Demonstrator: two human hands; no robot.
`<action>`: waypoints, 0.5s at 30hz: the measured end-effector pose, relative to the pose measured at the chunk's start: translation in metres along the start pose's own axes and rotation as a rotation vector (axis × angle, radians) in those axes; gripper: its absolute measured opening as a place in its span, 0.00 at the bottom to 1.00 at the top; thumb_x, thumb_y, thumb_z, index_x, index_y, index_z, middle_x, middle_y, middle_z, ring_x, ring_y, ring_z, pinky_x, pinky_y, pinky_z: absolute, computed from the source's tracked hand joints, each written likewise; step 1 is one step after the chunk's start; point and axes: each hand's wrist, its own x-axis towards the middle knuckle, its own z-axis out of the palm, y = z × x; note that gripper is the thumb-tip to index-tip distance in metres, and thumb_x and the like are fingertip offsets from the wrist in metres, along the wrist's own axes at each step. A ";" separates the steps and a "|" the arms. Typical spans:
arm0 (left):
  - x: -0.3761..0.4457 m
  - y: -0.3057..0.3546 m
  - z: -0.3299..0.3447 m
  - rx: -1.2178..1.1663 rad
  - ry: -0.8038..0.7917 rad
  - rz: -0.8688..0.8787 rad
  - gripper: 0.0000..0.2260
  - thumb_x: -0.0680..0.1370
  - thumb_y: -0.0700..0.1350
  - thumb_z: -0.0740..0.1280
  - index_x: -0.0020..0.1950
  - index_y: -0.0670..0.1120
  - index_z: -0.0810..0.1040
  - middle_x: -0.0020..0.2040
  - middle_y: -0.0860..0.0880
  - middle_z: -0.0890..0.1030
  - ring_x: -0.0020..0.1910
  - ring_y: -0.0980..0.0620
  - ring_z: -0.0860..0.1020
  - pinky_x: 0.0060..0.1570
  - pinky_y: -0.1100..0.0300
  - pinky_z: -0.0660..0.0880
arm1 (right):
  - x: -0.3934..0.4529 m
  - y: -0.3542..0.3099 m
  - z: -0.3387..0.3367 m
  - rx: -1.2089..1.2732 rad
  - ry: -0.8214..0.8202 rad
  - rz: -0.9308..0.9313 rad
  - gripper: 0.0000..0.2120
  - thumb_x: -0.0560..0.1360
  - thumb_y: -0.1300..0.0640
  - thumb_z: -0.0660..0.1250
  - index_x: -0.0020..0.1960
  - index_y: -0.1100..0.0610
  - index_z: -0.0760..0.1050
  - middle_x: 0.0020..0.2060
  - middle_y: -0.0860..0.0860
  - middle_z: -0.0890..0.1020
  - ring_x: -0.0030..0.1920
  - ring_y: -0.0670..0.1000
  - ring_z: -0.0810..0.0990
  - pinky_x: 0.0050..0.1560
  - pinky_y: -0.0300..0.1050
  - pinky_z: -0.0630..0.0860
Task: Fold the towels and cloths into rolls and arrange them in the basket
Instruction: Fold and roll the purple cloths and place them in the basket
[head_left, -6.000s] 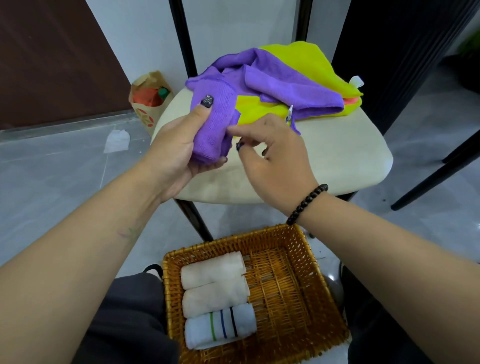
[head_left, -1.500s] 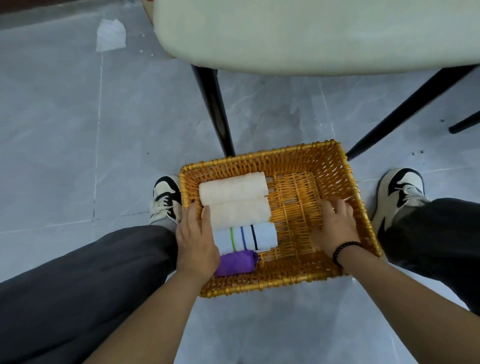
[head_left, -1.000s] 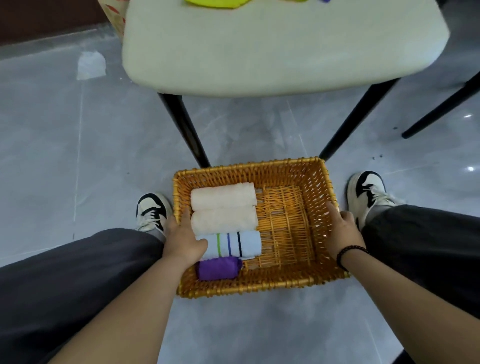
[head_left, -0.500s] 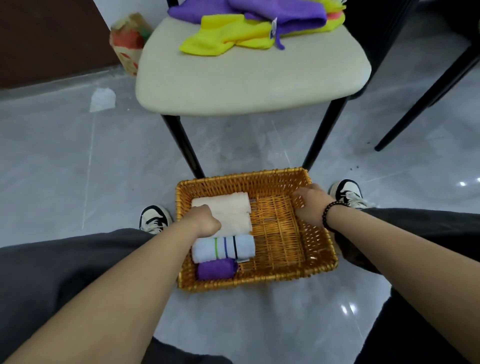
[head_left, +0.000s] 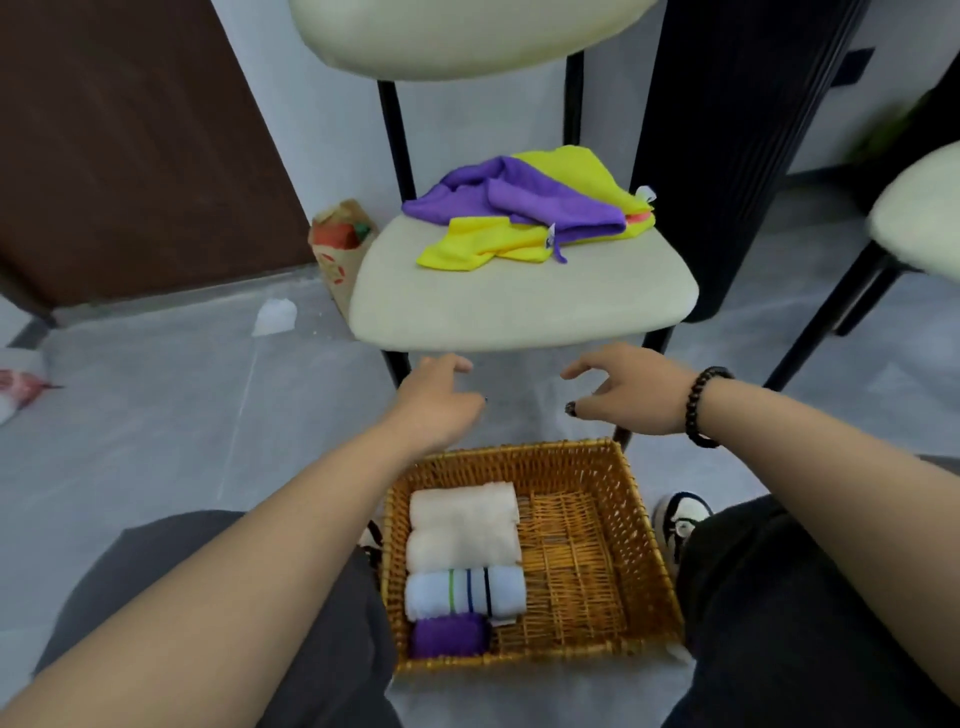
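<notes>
A wicker basket (head_left: 618, 499) sits on the floor between my feet. Along its left side lie two cream rolls (head_left: 462, 527), a white striped roll (head_left: 465, 592) and a small purple roll (head_left: 449, 635). Its right half holds nothing. On the cream chair seat (head_left: 519, 306) beyond lies a heap of a purple cloth (head_left: 519, 202) and yellow cloths (head_left: 488, 247). My left hand (head_left: 441, 400) and my right hand (head_left: 623, 395) hover empty above the basket's far rim, just below the seat's front edge, with fingers loosely bent.
A paper bag (head_left: 340, 249) stands on the floor left of the chair, with a crumpled white scrap (head_left: 275, 317) nearby. Black chair legs (head_left: 400, 369) rise behind the basket. Another chair (head_left: 919, 223) stands at the right. My shoe (head_left: 680, 519) rests beside the basket.
Both hands have left the basket and risen toward the chair seat. The purple roll, held at the chair six seconds ago, now lies at the basket's near left. The view has tilted up.
</notes>
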 end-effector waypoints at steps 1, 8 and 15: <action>0.000 0.001 -0.003 -0.053 0.039 0.007 0.19 0.77 0.44 0.66 0.68 0.48 0.70 0.70 0.49 0.68 0.61 0.51 0.72 0.52 0.62 0.67 | 0.003 -0.004 -0.004 -0.011 0.019 -0.009 0.23 0.76 0.49 0.67 0.68 0.53 0.69 0.67 0.52 0.69 0.59 0.53 0.76 0.55 0.43 0.72; 0.026 0.030 -0.018 -0.275 0.243 0.076 0.16 0.75 0.40 0.67 0.62 0.47 0.77 0.58 0.53 0.77 0.48 0.55 0.77 0.48 0.62 0.72 | 0.053 -0.013 -0.025 -0.028 0.200 0.012 0.22 0.74 0.50 0.69 0.66 0.53 0.71 0.63 0.55 0.71 0.59 0.54 0.73 0.57 0.43 0.69; 0.070 0.057 -0.035 -0.525 0.236 0.044 0.13 0.69 0.42 0.70 0.52 0.50 0.78 0.51 0.52 0.80 0.54 0.53 0.79 0.60 0.48 0.76 | 0.110 0.009 -0.044 0.127 0.472 0.086 0.25 0.73 0.54 0.70 0.68 0.58 0.69 0.65 0.56 0.72 0.64 0.54 0.71 0.59 0.41 0.66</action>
